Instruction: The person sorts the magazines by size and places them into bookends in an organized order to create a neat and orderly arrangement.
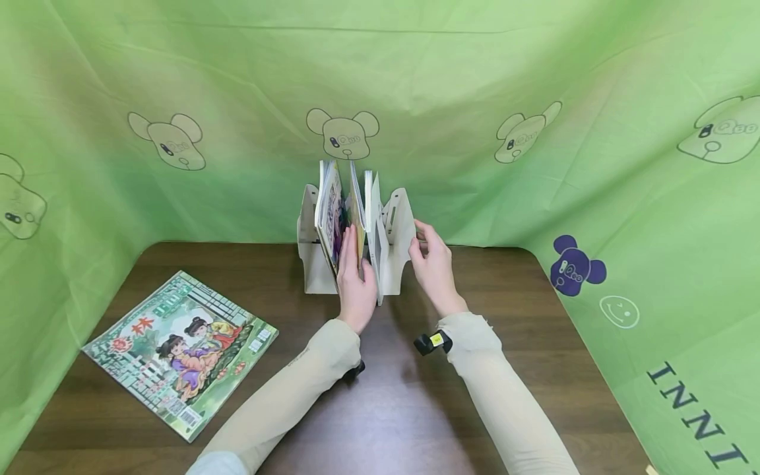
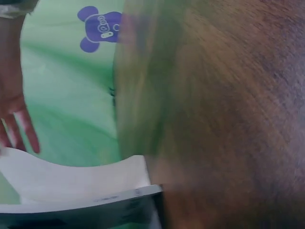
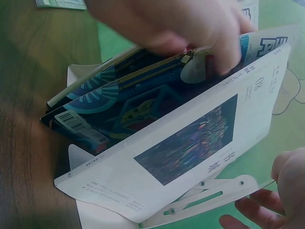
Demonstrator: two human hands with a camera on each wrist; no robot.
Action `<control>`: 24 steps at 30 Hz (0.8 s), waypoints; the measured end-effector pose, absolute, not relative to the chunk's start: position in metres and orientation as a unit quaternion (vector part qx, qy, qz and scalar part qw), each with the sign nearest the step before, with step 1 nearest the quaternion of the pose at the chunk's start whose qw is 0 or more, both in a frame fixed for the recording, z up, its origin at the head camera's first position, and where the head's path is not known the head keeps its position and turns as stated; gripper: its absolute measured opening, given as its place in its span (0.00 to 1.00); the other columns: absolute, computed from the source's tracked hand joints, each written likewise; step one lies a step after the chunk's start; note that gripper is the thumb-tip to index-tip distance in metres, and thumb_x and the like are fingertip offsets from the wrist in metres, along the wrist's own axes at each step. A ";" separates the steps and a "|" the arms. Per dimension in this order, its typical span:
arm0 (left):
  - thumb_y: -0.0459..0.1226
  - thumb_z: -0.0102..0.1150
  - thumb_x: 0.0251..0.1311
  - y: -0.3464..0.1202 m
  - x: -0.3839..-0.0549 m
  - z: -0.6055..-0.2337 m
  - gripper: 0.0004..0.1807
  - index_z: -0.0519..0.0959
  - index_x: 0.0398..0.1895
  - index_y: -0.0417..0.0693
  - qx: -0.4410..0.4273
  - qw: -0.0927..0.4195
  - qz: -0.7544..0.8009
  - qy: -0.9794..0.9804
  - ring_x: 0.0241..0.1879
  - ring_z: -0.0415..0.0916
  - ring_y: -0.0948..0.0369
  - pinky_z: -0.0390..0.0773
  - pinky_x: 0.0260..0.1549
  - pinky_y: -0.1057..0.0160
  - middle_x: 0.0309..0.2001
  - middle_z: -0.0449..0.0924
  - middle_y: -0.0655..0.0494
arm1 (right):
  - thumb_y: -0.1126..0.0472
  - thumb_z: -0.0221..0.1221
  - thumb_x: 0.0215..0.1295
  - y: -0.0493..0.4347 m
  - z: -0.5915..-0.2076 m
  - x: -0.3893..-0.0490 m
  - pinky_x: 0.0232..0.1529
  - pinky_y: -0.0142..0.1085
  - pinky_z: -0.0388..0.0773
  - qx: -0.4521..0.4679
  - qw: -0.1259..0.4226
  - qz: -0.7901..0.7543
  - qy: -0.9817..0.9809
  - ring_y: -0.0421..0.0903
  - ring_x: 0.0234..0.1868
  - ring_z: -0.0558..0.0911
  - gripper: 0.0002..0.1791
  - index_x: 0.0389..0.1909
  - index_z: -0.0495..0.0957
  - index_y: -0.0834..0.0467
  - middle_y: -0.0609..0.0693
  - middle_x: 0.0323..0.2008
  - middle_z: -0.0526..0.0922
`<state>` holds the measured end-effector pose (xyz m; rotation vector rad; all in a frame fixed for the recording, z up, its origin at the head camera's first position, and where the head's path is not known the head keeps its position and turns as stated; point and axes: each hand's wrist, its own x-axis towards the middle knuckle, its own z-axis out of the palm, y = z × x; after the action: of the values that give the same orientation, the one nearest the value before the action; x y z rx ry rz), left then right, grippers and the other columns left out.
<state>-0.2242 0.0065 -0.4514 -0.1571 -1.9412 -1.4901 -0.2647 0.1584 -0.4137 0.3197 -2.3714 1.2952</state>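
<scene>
A white book rack (image 1: 317,278) stands at the back of the table, with several magazines and books upright or leaning between its end panels. My left hand (image 1: 357,287) reaches in among them. Its fingers look straight in the head view and rest against a magazine (image 1: 357,198); in the right wrist view this hand (image 3: 190,28) is blurred over dark blue magazines (image 3: 143,102). With thumb and fingers, my right hand (image 1: 435,267) pinches the edge of the rack's right end panel (image 3: 224,193). Beside that panel leans a white-covered book (image 3: 114,174).
A magazine (image 1: 184,349) with two illustrated children on its cover lies flat on the brown wooden table (image 1: 380,422), at the left. Green cloth (image 1: 439,66) printed with bear heads hangs behind and along both sides.
</scene>
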 end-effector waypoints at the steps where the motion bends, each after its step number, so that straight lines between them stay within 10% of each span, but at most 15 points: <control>1: 0.24 0.47 0.71 0.006 -0.222 -0.449 0.35 0.59 0.82 0.42 -0.068 0.343 -0.569 -0.744 0.80 0.55 0.52 0.60 0.76 0.49 0.81 0.57 0.44 | 0.71 0.52 0.73 0.159 -0.414 -0.264 0.48 0.52 0.85 0.114 0.208 0.466 -0.852 0.62 0.46 0.87 0.22 0.67 0.75 0.68 0.69 0.53 0.84; 14: 0.18 0.52 0.64 -0.013 -0.201 -0.436 0.32 0.63 0.74 0.27 -0.143 0.484 -0.520 -0.689 0.72 0.61 0.40 0.61 0.75 0.54 0.70 0.62 0.31 | 0.72 0.52 0.73 0.159 -0.414 -0.264 0.50 0.53 0.84 0.113 0.201 0.471 -0.851 0.63 0.47 0.86 0.23 0.67 0.74 0.69 0.70 0.54 0.83; 24: 0.19 0.52 0.63 -0.043 -0.188 -0.437 0.28 0.70 0.68 0.32 -0.116 0.474 -0.529 -0.694 0.60 0.67 0.43 0.70 0.63 0.55 0.61 0.68 0.34 | 0.71 0.52 0.73 0.159 -0.414 -0.265 0.52 0.51 0.84 0.109 0.197 0.471 -0.853 0.63 0.48 0.86 0.23 0.67 0.74 0.68 0.70 0.55 0.83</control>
<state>-0.1878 -0.0433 -0.4366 -0.2849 -1.6990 -1.2945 -0.2652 0.1586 -0.4140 0.3051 -2.3887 1.3188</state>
